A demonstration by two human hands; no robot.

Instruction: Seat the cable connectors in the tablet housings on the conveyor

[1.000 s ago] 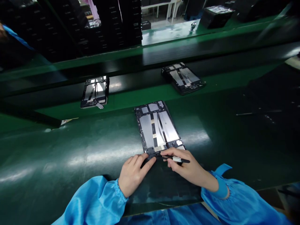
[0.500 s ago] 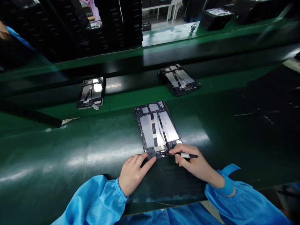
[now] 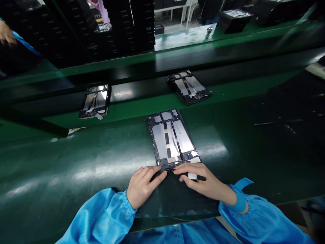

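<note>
As the 6 o'clock edge of the tablet frame [image 3: 170,139] is steadied by the left hand [image 3: 142,186], a banded black tool [image 3: 196,177] has been drawn inward by the right hand [image 3: 205,179], both hands just apart.

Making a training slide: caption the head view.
Left hand steadies an open black tablet chassis on a green belt; right hand holds a slim black tool.

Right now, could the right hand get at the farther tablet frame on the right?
Probably yes, with a forward stretch. The right hand sits at the lower edge of the near tablet frame, holding a black-and-white tool. Only green mat lies between it and the farther tablet frame, right of the near frame.
</note>
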